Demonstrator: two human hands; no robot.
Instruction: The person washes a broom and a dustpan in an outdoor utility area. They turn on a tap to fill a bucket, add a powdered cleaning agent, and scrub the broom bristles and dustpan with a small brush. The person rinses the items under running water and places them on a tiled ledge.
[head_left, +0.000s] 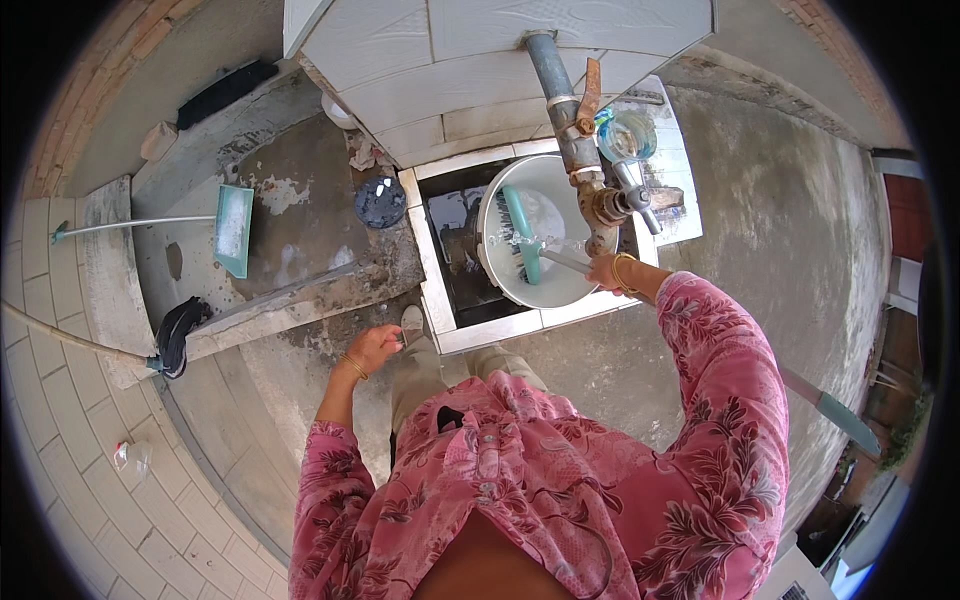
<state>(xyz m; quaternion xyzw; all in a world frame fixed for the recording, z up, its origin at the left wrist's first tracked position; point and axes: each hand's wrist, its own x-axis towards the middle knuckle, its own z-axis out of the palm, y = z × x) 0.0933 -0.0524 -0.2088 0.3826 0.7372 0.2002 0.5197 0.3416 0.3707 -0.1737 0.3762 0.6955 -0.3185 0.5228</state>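
Note:
My right hand (606, 274) grips the pole of a teal broom (523, 234), whose dark-bristled head lies over a white bucket (491, 271). The pole runs back under my right arm, and its teal end (847, 422) shows at the right. Water splashes on the broom head by the mouth of a rusty tap pipe (598, 210). The bucket stands in a tiled basin (491, 327) with dark water beside it. My left hand (374, 349) hangs with bent fingers above the ground, left of the basin, and touches nothing that I can see.
A teal dustpan (234, 231) with a long handle lies at the left. Near it are a dark mop head (178, 336) and a low concrete ledge (300, 304). A round dark lid or container (380, 202) sits left of the basin. A glass jar (627, 136) stands behind the tap.

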